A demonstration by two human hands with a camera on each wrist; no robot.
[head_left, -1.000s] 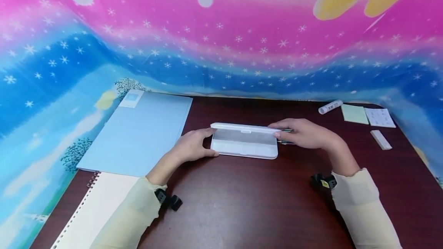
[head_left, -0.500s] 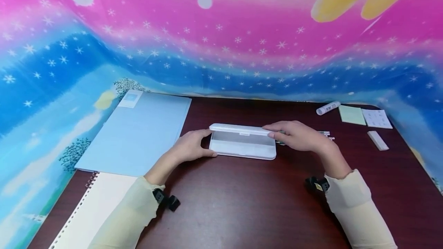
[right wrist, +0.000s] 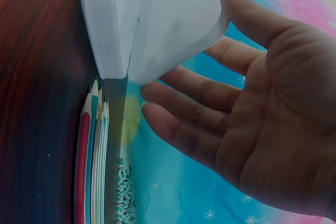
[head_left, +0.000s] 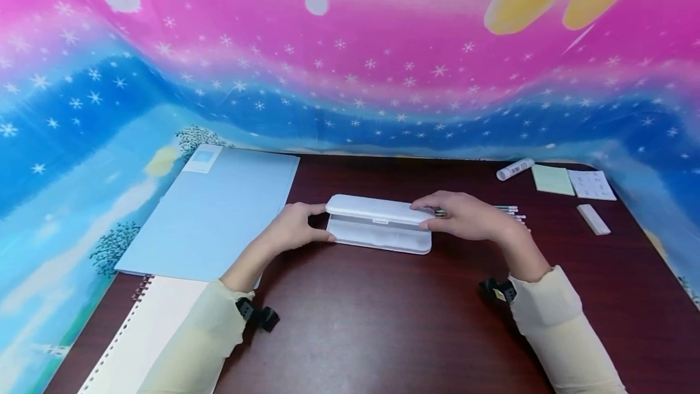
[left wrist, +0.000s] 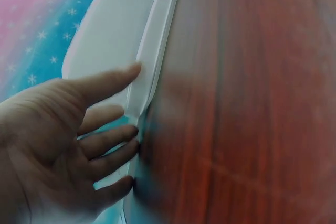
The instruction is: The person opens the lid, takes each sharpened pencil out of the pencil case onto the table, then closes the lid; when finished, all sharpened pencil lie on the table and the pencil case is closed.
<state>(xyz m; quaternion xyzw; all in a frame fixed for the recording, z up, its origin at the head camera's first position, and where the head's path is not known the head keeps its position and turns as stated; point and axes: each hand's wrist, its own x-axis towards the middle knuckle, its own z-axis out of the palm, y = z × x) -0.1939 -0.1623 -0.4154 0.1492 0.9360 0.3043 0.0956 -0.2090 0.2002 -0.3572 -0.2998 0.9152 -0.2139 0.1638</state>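
Both hands, left and right, rest flat-fingered on the white case; pencils lie right of it, a blue folder left.

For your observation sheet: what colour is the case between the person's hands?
White; the case shows best in the head view.

Surfaces before you: plastic, wood, cloth.
Your pencil case looks matt white plastic; table glossy dark wood-grain; backdrop printed cloth.

White case, dark, seemingly reddish-brown table
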